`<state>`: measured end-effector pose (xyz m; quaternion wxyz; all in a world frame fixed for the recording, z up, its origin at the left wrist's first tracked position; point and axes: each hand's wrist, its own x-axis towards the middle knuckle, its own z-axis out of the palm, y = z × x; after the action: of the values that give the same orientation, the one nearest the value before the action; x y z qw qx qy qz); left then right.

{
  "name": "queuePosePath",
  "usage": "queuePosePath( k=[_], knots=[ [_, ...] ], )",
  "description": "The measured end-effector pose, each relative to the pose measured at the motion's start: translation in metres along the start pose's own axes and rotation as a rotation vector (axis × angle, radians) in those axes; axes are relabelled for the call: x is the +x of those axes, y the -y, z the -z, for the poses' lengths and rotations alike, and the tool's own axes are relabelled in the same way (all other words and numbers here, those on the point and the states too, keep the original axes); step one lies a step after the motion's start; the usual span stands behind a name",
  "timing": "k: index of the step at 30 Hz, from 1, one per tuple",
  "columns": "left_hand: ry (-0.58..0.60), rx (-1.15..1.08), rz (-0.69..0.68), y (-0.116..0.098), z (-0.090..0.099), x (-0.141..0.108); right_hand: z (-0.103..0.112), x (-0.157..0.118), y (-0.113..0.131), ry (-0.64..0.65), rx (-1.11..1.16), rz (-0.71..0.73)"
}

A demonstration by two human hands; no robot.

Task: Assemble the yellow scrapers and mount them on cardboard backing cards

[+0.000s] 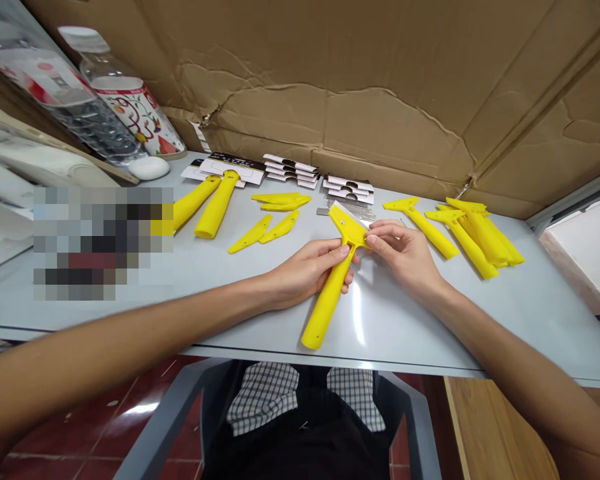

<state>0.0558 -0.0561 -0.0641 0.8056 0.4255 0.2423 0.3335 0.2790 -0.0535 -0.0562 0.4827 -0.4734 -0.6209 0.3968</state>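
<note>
A yellow scraper (334,287) is held tilted above the grey table, its wide head up and its handle pointing down toward me. My left hand (310,270) wraps around the neck of the handle, thumb on top. With thumb and fingers, my right hand (405,253) pinches the right corner of the scraper's head. A thin pale edge shows along the top of that head. Just behind it lie several thin metal blades (353,210). Loose yellow head plates (250,233) rest to the left, and more yellow scraper handles (473,243) are on the right.
White-and-black cards (293,172) stand in folded stacks near the cardboard wall (330,127). Two yellow handles with cards (217,203) lie left of them. Plastic bottles (130,100) and a white rounded object (150,168) occupy the back left. A blurred patch hides part of the left table.
</note>
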Motion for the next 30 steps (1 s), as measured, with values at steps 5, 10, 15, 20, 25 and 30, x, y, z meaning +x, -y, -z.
queuePosePath(
  k=[5, 10, 15, 20, 25, 30],
  knots=[
    [-0.009, -0.007, 0.000, 0.0006, 0.0008, 0.0002, -0.0029, -0.0006, 0.0016, 0.009, 0.080, -0.010],
    [-0.002, -0.002, -0.004, -0.0015, 0.0000, -0.0004, -0.0058, -0.0012, 0.0023, 0.030, 0.157, -0.083],
    [0.002, 0.005, -0.005, -0.0008, -0.0001, -0.0004, -0.0047, -0.0006, -0.0027, 0.014, 0.158, -0.122],
    [0.000, 0.017, 0.005, 0.0003, 0.0008, -0.0010, -0.0049, 0.0001, -0.0049, 0.005, 0.208, -0.130],
    [0.008, 0.020, 0.024, 0.0002, 0.0011, -0.0014, -0.0050, 0.0011, -0.0017, -0.008, 0.238, -0.158],
    [-0.006, -0.012, 0.019, -0.0028, 0.0009, -0.0011, 0.0026, 0.0035, 0.0028, -0.033, 0.121, -0.102]
  ],
)
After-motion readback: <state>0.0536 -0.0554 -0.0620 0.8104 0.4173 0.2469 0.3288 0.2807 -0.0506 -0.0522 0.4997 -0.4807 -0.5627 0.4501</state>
